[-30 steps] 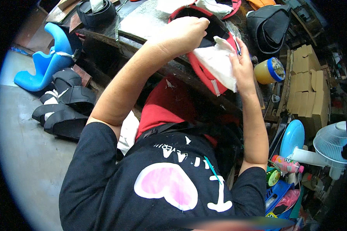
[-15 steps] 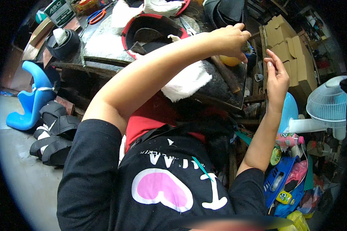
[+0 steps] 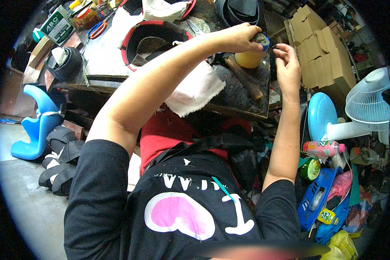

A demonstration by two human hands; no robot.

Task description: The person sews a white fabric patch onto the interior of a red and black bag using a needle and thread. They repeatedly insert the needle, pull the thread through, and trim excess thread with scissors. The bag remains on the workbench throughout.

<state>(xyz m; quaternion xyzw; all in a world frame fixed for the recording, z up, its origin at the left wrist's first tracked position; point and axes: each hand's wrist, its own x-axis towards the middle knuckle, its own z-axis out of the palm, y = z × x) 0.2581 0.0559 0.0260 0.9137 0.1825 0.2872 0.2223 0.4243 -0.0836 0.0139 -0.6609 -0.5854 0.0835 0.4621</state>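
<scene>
A dark work surface (image 3: 234,99) is the biggest thing; its right edge passes close beside the jar, and its front edge runs before the person's lap. Beyond the right edge rises a stack of brown cardboard boxes (image 3: 318,56). On the surface lies a black-lined piece with red rim (image 3: 124,51), and a white cloth (image 3: 197,89) with a frayed border hangs over the front edge.

The left arm crosses above these two, and the left hand (image 3: 243,38) is at the top of the jar (image 3: 248,60). Its finger and thumb stand apart at the rim; one cannot tell if this grip is clamped on the jar or only touches it. The right hand (image 3: 287,69) is raised to the right of the jar, its grip loosely bent and apart, and a narrow gap remains between them.

The jar stands near the right edge. Its body is cloudy yellow, its rim is bright blue, and some rough greyish matter shows at the top.

Just before the jar lies a worn wooden handle (image 3: 246,80), slanting toward the front right corner. Scissors (image 3: 194,27) lie partly hidden behind the left forearm.
</scene>
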